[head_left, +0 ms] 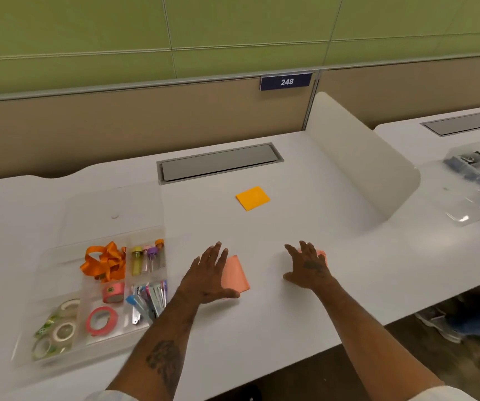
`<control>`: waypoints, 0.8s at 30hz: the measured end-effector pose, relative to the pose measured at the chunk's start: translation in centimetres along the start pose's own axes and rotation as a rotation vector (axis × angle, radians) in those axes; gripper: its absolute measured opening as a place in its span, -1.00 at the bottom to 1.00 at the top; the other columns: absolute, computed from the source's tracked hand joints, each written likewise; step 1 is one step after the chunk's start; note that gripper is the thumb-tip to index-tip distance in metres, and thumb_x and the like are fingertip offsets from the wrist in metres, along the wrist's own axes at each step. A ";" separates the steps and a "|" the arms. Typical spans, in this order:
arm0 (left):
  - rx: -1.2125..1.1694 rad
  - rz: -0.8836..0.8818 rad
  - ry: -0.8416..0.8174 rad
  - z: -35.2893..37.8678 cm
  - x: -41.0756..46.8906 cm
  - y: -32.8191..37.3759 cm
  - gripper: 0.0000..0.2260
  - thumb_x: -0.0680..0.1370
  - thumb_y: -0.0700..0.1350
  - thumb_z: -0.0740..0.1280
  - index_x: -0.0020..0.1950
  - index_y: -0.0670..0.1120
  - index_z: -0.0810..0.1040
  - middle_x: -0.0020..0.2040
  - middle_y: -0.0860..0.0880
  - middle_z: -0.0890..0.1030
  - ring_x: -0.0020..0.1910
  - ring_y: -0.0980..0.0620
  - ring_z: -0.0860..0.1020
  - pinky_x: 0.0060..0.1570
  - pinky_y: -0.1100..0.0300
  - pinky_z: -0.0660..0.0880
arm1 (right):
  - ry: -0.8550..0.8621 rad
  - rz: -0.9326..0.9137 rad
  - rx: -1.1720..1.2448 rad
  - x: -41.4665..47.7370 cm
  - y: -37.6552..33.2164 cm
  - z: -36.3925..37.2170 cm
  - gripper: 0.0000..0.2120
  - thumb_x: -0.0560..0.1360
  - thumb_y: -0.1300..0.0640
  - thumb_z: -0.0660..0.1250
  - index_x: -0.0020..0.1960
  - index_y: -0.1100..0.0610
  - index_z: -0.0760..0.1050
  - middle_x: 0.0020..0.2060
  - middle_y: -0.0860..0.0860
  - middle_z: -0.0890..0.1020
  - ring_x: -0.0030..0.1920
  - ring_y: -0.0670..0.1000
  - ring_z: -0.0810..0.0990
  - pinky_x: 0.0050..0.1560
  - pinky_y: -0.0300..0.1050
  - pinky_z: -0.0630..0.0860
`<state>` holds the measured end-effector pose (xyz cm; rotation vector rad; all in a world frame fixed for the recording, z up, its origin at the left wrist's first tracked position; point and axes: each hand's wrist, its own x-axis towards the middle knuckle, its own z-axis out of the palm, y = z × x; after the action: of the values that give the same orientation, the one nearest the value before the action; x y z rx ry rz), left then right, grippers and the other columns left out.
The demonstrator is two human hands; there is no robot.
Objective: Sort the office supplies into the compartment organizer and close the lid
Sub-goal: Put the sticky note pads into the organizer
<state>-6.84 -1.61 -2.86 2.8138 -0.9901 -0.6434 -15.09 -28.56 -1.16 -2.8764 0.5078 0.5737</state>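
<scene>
Organizer (59, 264) left on worktop (262, 227), lid (111, 209) open. Left grip (207, 276) released, flat on pink pad (234, 274); right grip (309, 267) likewise on second pad (321, 254). Risk: pads skid instead of lifting; orange pad (252, 198) could get missed.

A person's left hand (208, 274) and right hand (309, 266) lie flat with fingers spread on a white desk (262, 227). Each partly covers a pink pad: one under the left (236, 274), one under the right (322, 254). A clear organizer (56, 270) sits open to the left, and a yellow pad (252, 198) lies farther back.
</scene>
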 end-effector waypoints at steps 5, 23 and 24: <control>-0.009 -0.041 -0.044 0.0 1.0 1.3 0.10 0.34 0.44 0.35 0.59 -0.03 -0.19 0.61 -0.03 -0.19 0.58 -0.05 -0.12 0.48 -0.08 0.12 | -0.099 0.057 0.095 0.4 3.2 -0.8 -0.12 0.42 0.04 0.41 0.56 -0.12 -0.06 0.56 0.11 -0.05 0.55 0.15 -0.05 0.47 0.14 0.18; 0.002 -0.223 -0.013 -1.0 2.8 2.8 -0.03 0.21 0.25 0.56 0.46 -0.05 0.20 0.33 -0.10 0.25 0.29 -0.11 0.34 0.17 -0.01 0.48 | -0.041 0.168 0.168 1.7 5.4 -1.4 -0.11 0.22 -0.14 0.58 0.38 0.10 0.23 0.23 0.14 0.26 0.22 0.22 0.39 0.19 0.03 0.47; 0.002 -0.232 -0.008 -1.1 2.9 3.0 -0.03 0.19 0.25 0.58 0.44 -0.05 0.21 0.31 -0.10 0.26 0.26 -0.11 0.36 0.16 -0.01 0.48 | -0.051 0.183 0.196 1.8 5.4 -1.4 -0.11 0.22 -0.12 0.59 0.38 0.11 0.22 0.23 0.15 0.26 0.22 0.23 0.41 0.19 0.05 0.48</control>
<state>-6.09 -5.76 -2.25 2.9559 -0.6695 -0.6763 -15.01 -34.38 -1.09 -2.6414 0.7791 0.5864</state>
